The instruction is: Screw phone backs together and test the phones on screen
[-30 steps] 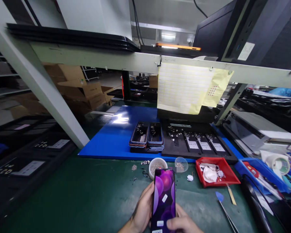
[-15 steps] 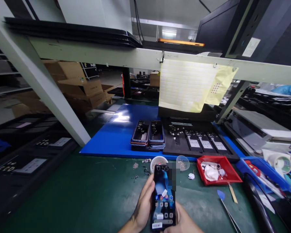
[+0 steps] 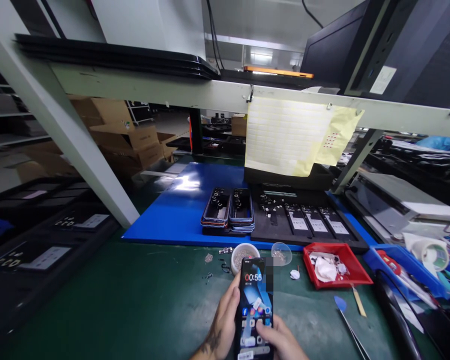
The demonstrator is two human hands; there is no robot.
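A smartphone [image 3: 250, 292] with its screen lit stands upright near the front of the bench, showing a clock reading 00:55 and rows of app icons. My left hand [image 3: 222, 317] is closed around its left edge, the thumb along the side. My right hand [image 3: 283, 340] grips the lower right edge, its thumb over the icons on the lower screen; the other fingers are mostly hidden. Small white stickers cover parts of the display. Just behind the phone's top sits a round white tub [image 3: 243, 250] of tiny screws, partly hidden.
Stacked phone frames [image 3: 228, 215] lie on a blue mat [image 3: 165, 215], beside a black foam tray [image 3: 273, 232] with phone parts. A clear dish [image 3: 281, 253], a red bin [image 3: 337, 265], tweezers [image 3: 352, 330] and a blue tool tray [image 3: 408, 272] are to the right. A shelf beam [image 3: 153, 92] crosses overhead.
My right thumb has moved up from the phone's bottom edge onto the screen. The phone has shifted slightly, and its clock now shows lower and more clearly. My left hand keeps its hold.
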